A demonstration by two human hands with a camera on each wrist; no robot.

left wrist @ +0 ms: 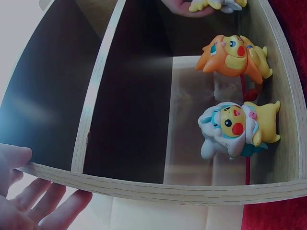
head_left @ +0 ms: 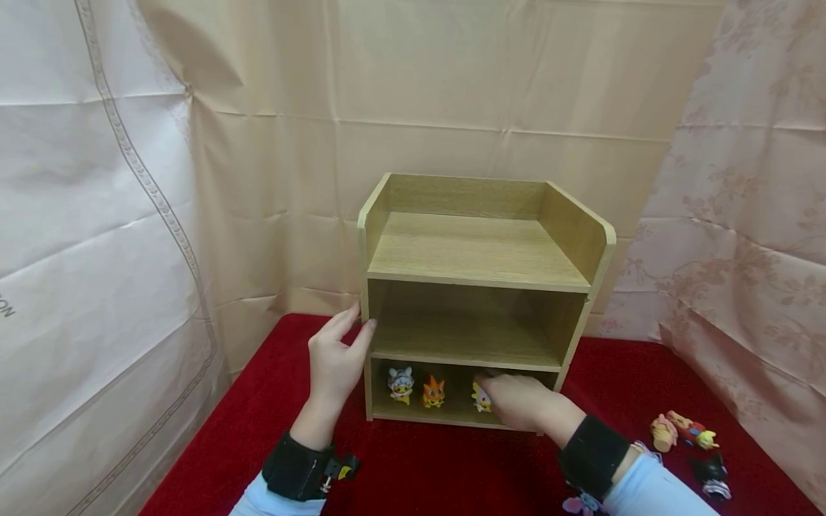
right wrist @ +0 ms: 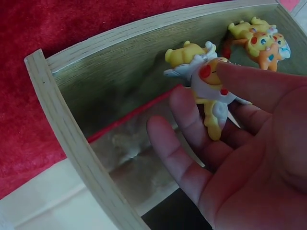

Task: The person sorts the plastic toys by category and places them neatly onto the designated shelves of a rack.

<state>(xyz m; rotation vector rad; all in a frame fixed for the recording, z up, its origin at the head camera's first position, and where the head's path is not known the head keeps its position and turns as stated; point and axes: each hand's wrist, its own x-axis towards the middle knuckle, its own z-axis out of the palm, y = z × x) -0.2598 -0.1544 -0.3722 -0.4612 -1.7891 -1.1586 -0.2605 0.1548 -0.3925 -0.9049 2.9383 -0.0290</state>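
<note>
In the head view, my left hand [head_left: 335, 355] is at the left side board of a wooden shelf [head_left: 477, 322]. Its fingers are fairly straight and touch the board's front edge, as the left wrist view also shows. My right hand [head_left: 519, 400] reaches into the bottom compartment and pinches a yellow figurine in a white costume [right wrist: 211, 88] between thumb and fingers. Left of it on the same shelf board stand an orange-hooded yellow figurine [head_left: 433, 393] and a yellow figurine in a white-and-blue hood [head_left: 401, 385].
On the red cloth [head_left: 426, 473] at the right lie several more small toys, including a pink-and-tan figure [head_left: 663, 433] and a black one [head_left: 712, 476]. A purple toy [head_left: 584, 504] is partly hidden by my right forearm. Beige curtains [head_left: 439, 79] hang behind the shelf.
</note>
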